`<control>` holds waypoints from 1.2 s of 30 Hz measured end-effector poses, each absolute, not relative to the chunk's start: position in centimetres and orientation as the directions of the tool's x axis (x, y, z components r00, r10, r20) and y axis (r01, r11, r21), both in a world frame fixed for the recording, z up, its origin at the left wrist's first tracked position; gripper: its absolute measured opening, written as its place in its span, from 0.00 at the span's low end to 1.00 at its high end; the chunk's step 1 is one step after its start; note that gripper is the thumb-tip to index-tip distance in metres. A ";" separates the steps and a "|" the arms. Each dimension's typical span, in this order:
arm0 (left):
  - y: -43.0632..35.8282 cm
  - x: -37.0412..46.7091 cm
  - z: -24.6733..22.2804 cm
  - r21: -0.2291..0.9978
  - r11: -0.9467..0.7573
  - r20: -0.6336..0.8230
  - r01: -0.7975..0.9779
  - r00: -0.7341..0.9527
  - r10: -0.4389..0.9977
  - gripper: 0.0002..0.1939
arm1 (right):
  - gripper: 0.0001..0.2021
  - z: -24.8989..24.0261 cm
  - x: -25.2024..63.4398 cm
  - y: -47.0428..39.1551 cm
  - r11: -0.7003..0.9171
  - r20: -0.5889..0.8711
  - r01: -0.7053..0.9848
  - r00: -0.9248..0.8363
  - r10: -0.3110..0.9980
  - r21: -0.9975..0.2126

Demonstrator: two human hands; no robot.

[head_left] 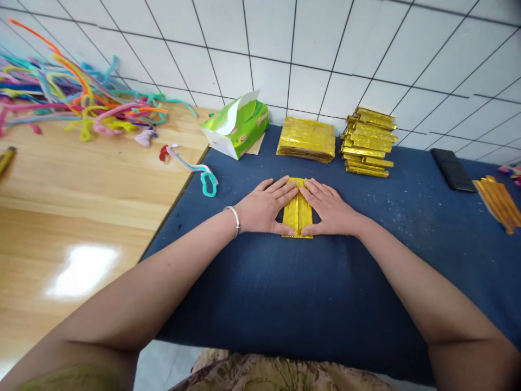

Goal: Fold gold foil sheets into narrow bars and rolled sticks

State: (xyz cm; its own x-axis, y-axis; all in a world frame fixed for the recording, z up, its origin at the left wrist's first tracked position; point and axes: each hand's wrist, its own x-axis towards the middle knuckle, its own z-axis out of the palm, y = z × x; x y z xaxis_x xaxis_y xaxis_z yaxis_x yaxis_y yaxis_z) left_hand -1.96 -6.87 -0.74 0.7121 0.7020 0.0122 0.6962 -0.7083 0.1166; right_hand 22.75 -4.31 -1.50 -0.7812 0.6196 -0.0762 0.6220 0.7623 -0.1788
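Observation:
A sheet of gold foil paper (298, 217) lies on the dark blue cloth, its two sides folded in to a seam down the middle. Flat on its left half rests my left hand (268, 206), fingers stretched, thumb near the lower edge. My right hand (329, 209) presses the right half the same way, fingers spread. The fingertips of both hands come close together near the top of the paper. Behind it sits a stack of flat gold sheets (306, 138), and to the right of that a pile of folded gold strips (369, 141).
A green tissue box (240, 125) stands by the tiled wall. Tangled coloured pipe cleaners (109, 111) cover the wooden table's (81, 206) back left. A twisted pipe cleaner piece (208, 183) crosses onto the cloth. On the right lie a black phone (452, 169) and orange-gold folded strips (499, 201).

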 end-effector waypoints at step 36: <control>-6.8 -2.0 -0.8 0.207 -0.706 -0.034 0.677 0.727 0.686 0.50 | 0.57 -1.7 22.9 -3.9 0.751 -0.113 0.623 -0.781 0.615 -0.219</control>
